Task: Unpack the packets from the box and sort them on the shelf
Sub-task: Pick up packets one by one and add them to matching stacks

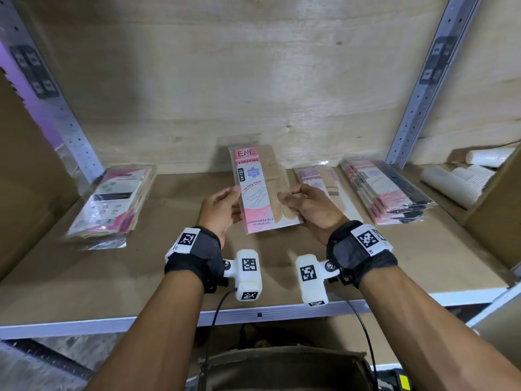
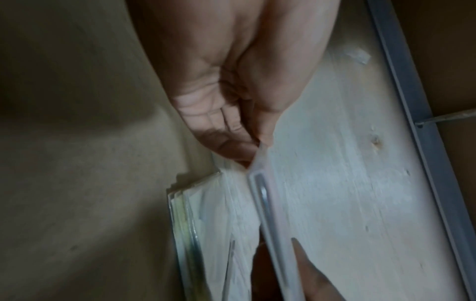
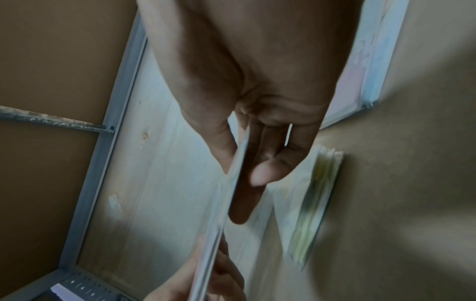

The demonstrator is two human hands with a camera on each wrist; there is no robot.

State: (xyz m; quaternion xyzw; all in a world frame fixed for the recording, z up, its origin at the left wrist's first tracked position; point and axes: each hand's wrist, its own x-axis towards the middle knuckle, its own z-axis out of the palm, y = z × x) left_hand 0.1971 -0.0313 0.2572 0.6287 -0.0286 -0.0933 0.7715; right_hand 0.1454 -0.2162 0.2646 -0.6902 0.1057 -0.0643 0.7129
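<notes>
A pink stocking packet (image 1: 260, 190) with beige stockings inside is held upright above the shelf (image 1: 169, 263), face toward me. My left hand (image 1: 222, 206) pinches its left edge, thumb in front. My right hand (image 1: 298, 201) pinches its right edge. In the left wrist view the left hand (image 2: 231, 142) holds the packet (image 2: 270, 213) edge-on; in the right wrist view the right hand (image 3: 247, 163) holds the packet's edge (image 3: 231, 193) between thumb and fingers. A stack of pink and white packets (image 1: 112, 204) lies on the shelf's left. A stack of pink and black packets (image 1: 386, 190) lies at right, with one beige packet (image 1: 321, 184) beside it.
Grey slotted shelf posts (image 1: 431, 80) stand at the back left and right. A cardboard box (image 1: 496, 198) at the right holds stacked white cups (image 1: 456, 184). A cardboard wall (image 1: 25, 179) closes the left. The shelf's metal front rail (image 1: 282, 311) runs below my wrists.
</notes>
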